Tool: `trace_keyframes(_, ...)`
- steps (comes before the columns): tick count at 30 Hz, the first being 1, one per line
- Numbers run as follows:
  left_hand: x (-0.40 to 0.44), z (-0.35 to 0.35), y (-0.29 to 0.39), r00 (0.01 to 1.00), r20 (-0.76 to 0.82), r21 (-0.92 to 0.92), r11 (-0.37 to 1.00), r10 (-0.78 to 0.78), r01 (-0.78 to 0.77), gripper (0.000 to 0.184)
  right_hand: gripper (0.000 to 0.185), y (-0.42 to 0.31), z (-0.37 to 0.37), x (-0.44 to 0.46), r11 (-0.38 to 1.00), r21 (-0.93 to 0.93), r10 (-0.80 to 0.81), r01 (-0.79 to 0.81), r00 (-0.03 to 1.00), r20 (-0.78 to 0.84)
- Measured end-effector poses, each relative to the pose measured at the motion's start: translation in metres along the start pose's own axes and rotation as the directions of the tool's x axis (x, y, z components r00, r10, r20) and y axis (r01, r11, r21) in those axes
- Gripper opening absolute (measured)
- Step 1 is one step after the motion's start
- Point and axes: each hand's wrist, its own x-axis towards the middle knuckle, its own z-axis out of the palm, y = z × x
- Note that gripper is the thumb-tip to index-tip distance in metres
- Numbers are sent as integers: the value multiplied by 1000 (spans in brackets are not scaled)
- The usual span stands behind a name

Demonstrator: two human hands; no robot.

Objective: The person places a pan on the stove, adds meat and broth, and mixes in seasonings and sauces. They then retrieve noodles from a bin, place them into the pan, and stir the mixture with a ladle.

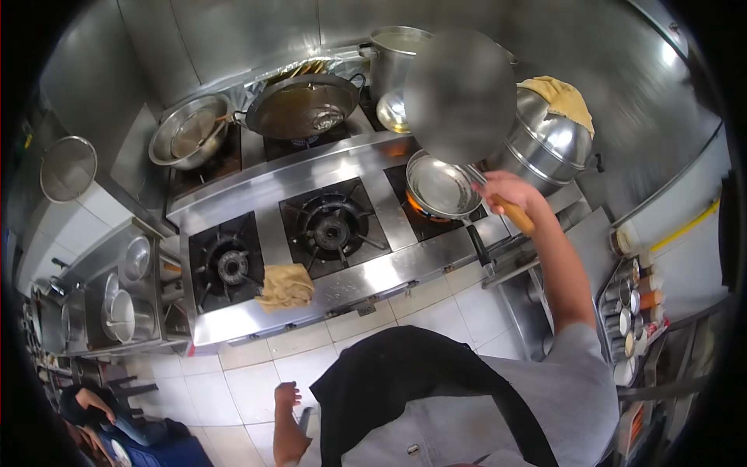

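Note:
My right hand (507, 194) is closed around the wooden handle of a metal cooking utensil (520, 218). Its shaft points up and left over the edge of a frying pan (443, 187); I cannot make out its head. The pan sits on a lit burner, orange flame showing at its left side, and its dark handle (478, 245) points toward me. Low at my side, away from the stove, hangs my left hand (287, 394), fingers loosely bent and nothing visible in them.
Two bare burners (332, 231) lie left of the pan, with a crumpled tan cloth (285, 286) at the front edge. Behind stand a wok (288, 109), a metal basin (167, 144) and a tall pot (385, 66). A steamer (541, 144) stands right. A person (117, 424) is lower left.

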Motion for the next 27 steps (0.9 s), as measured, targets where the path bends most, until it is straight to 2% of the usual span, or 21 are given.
trace_keyframes(1,-8,10,3,999,-25,-2,999,36,-36,15,33,13,-1,-12,999,31,-8,12,993,-115)
trace_keyframes(2,-17,20,5,996,-52,1,997,71,-71,17,33,29,-8,-19,1000,28,-3,6,995,-101)
trace_keyframes(4,-31,43,8,995,-75,2,998,62,-62,20,21,62,-27,-29,996,-88,-6,-12,981,-196)
trace_keyframes(6,-40,72,13,993,-95,10,998,64,-63,25,21,94,-42,-33,990,-140,-12,-20,973,-229)
trace_keyframes(8,-49,101,15,990,-37,234,964,135,-123,32,20,125,-54,-37,983,-180,-6,-43,964,-266)
trace_keyframes(10,-39,126,12,932,101,421,834,348,-357,31,20,151,-63,-36,933,-359,-92,-22,950,-298)
trace_keyframes(11,-34,139,10,880,166,490,737,445,-466,31,24,170,-70,-32,925,-379,-94,-34,945,-314)
trace_keyframes(12,-43,155,17,873,150,495,729,464,-473,31,24,189,-77,-28,929,-368,-74,-46,949,-307)
trace_keyframes(13,-54,172,26,866,134,499,722,482,-479,31,23,206,-82,-26,839,-544,-241,22,911,-334)
trace_keyframes(14,-72,191,39,902,42,458,794,429,-398,31,23,219,-85,-27,710,-701,-406,70,854,-326)
trace_keyframes(15,-82,203,46,906,39,468,794,421,-389,31,26,217,-84,-35,753,-657,-347,41,873,-344)
trace_keyframes(17,-86,221,57,842,161,480,705,515,-522,31,28,225,-86,-39,749,-662,-353,25,861,-366)
trace_keyframes(19,-104,236,72,860,145,454,739,489,-497,31,29,229,-87,-46,748,-664,-362,9,843,-397)
trace_keyframes(21,-109,241,73,878,151,431,769,454,-472,32,32,228,-87,-55,662,-749,-454,19,805,-381)
trace_keyframes(22,-111,241,75,854,180,459,727,488,-511,30,32,228,-84,-60,676,-736,-451,8,795,-406)
trace_keyframes(25,-118,233,71,871,152,517,713,468,-473,32,34,231,-77,-73,648,-754,-586,112,705,-399)
trace_keyframes(26,-108,224,62,872,176,500,722,457,-479,33,34,234,-73,-76,660,-746,-583,91,688,-432)
trace_keyframes(27,-79,207,40,798,290,508,622,528,-596,33,33,234,-68,-78,679,-729,-556,85,708,-435)
